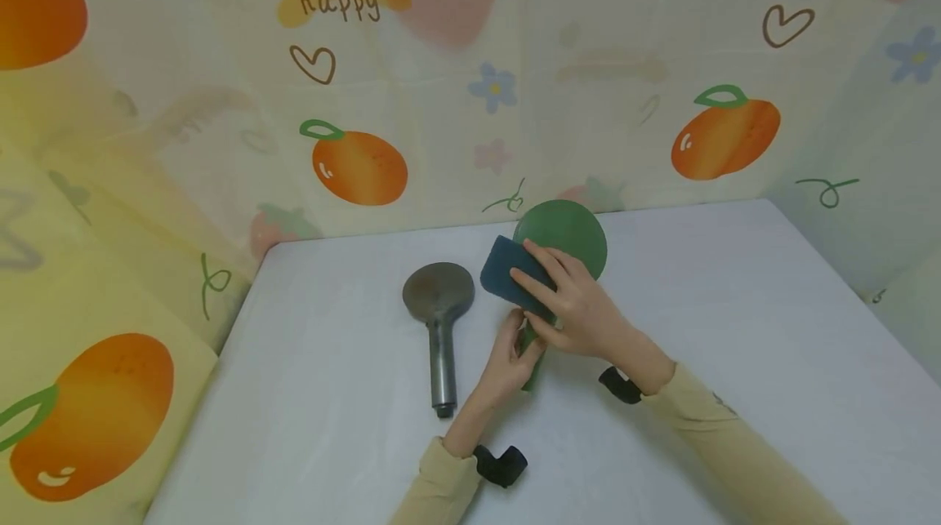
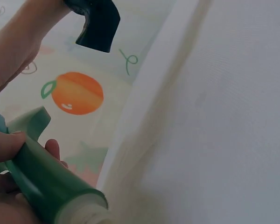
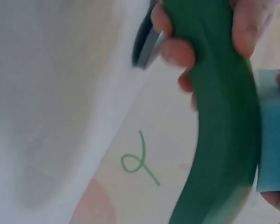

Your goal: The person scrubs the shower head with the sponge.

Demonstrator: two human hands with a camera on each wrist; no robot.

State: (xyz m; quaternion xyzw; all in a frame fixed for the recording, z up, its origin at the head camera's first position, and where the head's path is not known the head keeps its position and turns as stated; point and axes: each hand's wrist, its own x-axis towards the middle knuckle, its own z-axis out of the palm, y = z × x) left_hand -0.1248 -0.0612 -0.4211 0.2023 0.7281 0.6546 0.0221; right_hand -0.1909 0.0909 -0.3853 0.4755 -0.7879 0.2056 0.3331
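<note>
My left hand [image 1: 507,359] grips the handle of a green shower head [image 1: 568,229], whose round head points toward the back wall. A pale threaded end [image 2: 86,211] shows at the bottom of the handle in the left wrist view. My right hand [image 1: 584,309] holds a blue sponge [image 1: 506,270] with fingers spread over its back. In the right wrist view, the sponge [image 3: 273,144] lies right alongside the green handle [image 3: 221,98]. Part of the round head is hidden behind the sponge and right hand.
A grey shower head [image 1: 439,294] lies on the white table [image 1: 323,394], left of my hands, its handle toward me. Behind the table hangs a patterned cloth [image 1: 434,109] with oranges and hearts. Each wrist wears a black band piece [image 1: 501,466].
</note>
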